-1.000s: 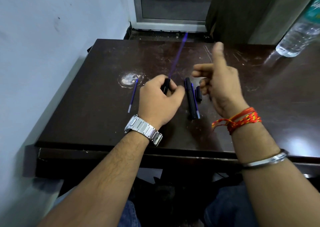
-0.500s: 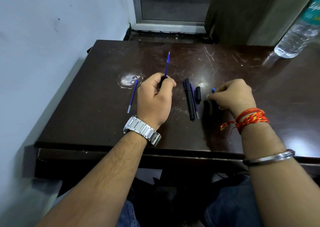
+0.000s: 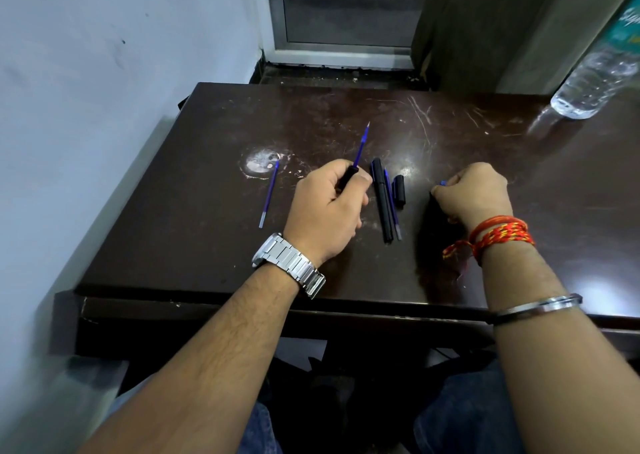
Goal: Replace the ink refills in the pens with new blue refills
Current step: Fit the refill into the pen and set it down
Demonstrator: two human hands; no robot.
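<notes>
My left hand [image 3: 329,208] grips a black pen barrel [image 3: 347,178] with a blue refill [image 3: 361,145] sticking out of its far end, tip pointing away. My right hand [image 3: 472,194] rests fisted on the table, closed around a small part with a blue end [image 3: 443,183] showing at the fingers; the rest is hidden. Between the hands lie a black pen [image 3: 382,201], a blue refill [image 3: 393,209] beside it and a short black cap [image 3: 400,190]. Another blue refill [image 3: 269,195] lies to the left.
The dark brown table [image 3: 207,246] has a scuffed white patch [image 3: 261,163] near the left refill. A clear water bottle [image 3: 599,73] stands at the far right. A wall runs along the left and a door frame sits behind the table.
My right hand came down from a raised position onto the table and closed on the small blue-ended part. The refill in the left-hand barrel, blurred before, now sits still.
</notes>
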